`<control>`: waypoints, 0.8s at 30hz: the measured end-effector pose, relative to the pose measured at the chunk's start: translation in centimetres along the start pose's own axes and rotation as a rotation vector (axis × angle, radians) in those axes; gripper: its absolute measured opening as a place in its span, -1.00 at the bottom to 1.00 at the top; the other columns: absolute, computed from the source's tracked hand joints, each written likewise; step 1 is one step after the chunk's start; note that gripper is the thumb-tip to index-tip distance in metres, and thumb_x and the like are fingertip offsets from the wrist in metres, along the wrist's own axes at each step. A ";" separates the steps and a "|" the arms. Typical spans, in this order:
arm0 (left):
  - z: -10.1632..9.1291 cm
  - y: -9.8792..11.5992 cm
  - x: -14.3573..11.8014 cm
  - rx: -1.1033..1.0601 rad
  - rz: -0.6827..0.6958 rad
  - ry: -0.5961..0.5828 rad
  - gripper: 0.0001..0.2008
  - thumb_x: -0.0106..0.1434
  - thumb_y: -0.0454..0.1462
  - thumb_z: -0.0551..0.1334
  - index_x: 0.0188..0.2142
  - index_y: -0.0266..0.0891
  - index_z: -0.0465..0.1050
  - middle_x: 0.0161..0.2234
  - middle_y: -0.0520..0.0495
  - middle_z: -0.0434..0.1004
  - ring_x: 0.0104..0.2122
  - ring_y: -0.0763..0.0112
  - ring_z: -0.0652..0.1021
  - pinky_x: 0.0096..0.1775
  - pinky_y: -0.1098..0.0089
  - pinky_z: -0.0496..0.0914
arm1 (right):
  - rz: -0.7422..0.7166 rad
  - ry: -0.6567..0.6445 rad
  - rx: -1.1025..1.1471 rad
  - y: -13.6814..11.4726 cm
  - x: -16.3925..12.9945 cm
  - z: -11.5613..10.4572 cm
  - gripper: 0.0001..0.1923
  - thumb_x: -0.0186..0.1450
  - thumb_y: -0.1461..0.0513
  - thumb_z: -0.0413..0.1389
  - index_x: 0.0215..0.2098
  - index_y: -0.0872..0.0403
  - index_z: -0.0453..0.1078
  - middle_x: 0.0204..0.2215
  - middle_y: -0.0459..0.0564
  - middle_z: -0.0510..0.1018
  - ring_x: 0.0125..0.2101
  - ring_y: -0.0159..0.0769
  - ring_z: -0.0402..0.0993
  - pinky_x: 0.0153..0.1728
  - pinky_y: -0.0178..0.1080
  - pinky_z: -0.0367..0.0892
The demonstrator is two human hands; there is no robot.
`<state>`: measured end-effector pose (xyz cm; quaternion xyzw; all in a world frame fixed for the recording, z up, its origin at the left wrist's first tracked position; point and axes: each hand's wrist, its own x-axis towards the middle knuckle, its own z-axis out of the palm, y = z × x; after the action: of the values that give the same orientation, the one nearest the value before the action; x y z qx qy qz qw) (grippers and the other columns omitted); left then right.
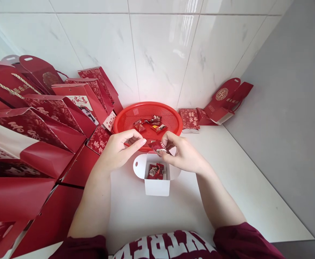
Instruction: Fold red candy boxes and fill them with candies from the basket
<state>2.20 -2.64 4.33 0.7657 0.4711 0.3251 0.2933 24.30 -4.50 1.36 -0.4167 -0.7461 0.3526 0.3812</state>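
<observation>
Two hands are held over one open white box on the table. One red sweet is pinched in the right hand, its thumb and forefinger closed on the wrapper just above the box's mouth. The left hand is curled loosely beside it, fingertips drawn together near the same wrapper; whether it is touched cannot be told. Two or so red sweets are seen inside the box. One red basket is set just behind the box, with about four wrapped sweets in it. Many red gift bags are stacked at the left, several more flat ones at the far right corner.
</observation>
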 end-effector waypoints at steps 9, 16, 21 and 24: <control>-0.3 -0.2 -0.1 0.036 -0.029 0.002 -0.75 0.31 -0.09 0.19 -0.37 -0.20 0.45 -0.40 0.03 0.51 -0.36 0.43 0.47 -0.38 0.50 0.33 | 0.020 0.062 0.155 0.6 0.3 -0.2 -0.82 0.30 0.17 0.13 -0.33 0.02 0.19 -0.41 -0.13 0.47 -0.40 -0.35 0.45 -0.39 -0.29 0.33; -1.0 -3.5 1.1 0.249 -0.103 -0.107 -0.73 0.31 -0.04 0.16 -0.30 -0.14 0.51 -0.28 0.03 0.61 -0.32 0.36 0.53 -0.27 0.42 0.36 | 0.198 0.435 -0.021 6.0 2.5 -0.6 -0.74 0.29 0.06 0.15 -0.17 0.00 0.26 -0.27 -0.05 0.55 -0.51 -0.36 0.46 -0.49 -0.28 0.33; -1.6 -5.1 1.5 0.313 -0.171 -0.066 -0.73 0.30 -0.03 0.16 -0.26 -0.12 0.52 -0.23 0.01 0.62 -0.27 0.33 0.55 -0.21 0.39 0.37 | 0.228 0.277 -0.309 8.5 3.2 -0.9 -0.85 0.30 0.30 0.04 -0.14 0.05 0.32 -0.14 0.02 0.57 -0.32 -0.30 0.50 -0.27 -0.23 0.35; -1.4 -5.6 2.1 0.331 -0.159 -0.062 -0.73 0.31 -0.04 0.15 -0.25 -0.12 0.52 -0.21 0.02 0.62 -0.25 0.32 0.56 -0.18 0.38 0.38 | 0.184 0.158 -0.368 8.6 3.3 -0.6 -0.89 0.34 0.27 0.02 -0.26 0.07 0.40 -0.24 0.03 0.59 -0.26 -0.23 0.47 -0.22 -0.20 0.31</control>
<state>-1.11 1.57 1.39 0.7737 0.5679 0.1950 0.2023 26.64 2.04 -4.74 -0.5719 -0.7245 0.2101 0.3222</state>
